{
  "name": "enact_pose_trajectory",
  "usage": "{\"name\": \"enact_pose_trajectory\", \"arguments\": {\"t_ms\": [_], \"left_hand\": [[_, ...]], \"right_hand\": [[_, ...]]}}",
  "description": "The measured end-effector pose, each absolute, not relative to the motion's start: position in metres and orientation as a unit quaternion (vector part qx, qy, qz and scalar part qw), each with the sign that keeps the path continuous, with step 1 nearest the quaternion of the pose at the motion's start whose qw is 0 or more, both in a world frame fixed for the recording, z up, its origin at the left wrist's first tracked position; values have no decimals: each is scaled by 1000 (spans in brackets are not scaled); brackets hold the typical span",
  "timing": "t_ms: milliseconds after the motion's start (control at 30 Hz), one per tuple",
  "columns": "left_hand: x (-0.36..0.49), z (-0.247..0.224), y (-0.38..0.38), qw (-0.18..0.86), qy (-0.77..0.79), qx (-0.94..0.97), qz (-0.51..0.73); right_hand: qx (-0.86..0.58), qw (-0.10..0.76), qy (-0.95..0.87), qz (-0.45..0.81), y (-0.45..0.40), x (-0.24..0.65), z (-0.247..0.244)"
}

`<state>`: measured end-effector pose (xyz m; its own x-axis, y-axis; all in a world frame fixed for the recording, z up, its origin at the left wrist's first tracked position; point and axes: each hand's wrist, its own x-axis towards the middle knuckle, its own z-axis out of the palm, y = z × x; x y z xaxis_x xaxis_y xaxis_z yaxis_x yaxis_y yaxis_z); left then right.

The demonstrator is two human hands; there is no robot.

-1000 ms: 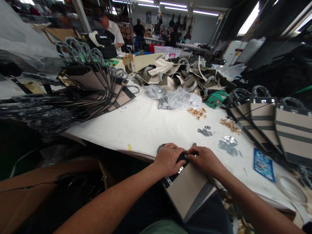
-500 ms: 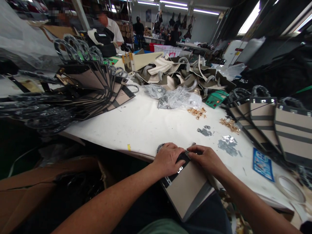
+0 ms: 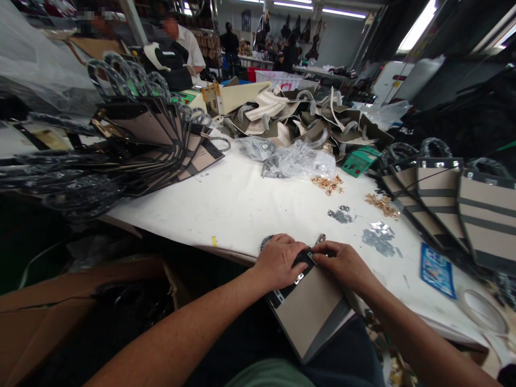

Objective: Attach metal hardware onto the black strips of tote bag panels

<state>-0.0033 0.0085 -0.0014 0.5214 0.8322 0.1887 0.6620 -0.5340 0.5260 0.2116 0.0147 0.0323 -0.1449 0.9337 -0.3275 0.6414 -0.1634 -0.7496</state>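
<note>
A beige bag panel (image 3: 318, 309) with a black top band lies tilted over my lap at the table's front edge. My left hand (image 3: 280, 263) is closed over the black band, thumb on the near face. Part of a plastic-wrapped handle (image 3: 266, 242) shows behind it. Small silver plates (image 3: 299, 278) sit along the band. At the band's far end, my right hand (image 3: 341, 263) pinches with thumb and forefinger at another metal plate (image 3: 312, 257); the fingertips partly hide the contact. A shiny metal fitting (image 3: 321, 238) sticks out just beyond those fingers.
Silver plates (image 3: 379, 239) and gold fittings (image 3: 382, 205) lie in piles on the white table (image 3: 193, 215). Stacked bag panels stand left (image 3: 161, 140) and right (image 3: 487, 215). A blue card (image 3: 438, 270) and tape roll (image 3: 484, 312) lie right; a cardboard box (image 3: 80, 301) stands lower left. People work behind.
The view has shifted slightly. My right fingertips have moved a little, and more of the metal plate and the fitting beyond them shows. My left hand keeps its hold on the panel.
</note>
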Motion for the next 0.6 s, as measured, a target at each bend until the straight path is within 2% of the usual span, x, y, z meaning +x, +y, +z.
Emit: {"name": "enact_pose_trajectory", "arguments": {"t_ms": [367,600], "left_hand": [[-3,2,8,204,439,850,210],[-4,2,7,204,440,850,205]], "right_hand": [[-622,177,-684,337,4,200,34],[-619,173,-678,357,7,202,35]]}}
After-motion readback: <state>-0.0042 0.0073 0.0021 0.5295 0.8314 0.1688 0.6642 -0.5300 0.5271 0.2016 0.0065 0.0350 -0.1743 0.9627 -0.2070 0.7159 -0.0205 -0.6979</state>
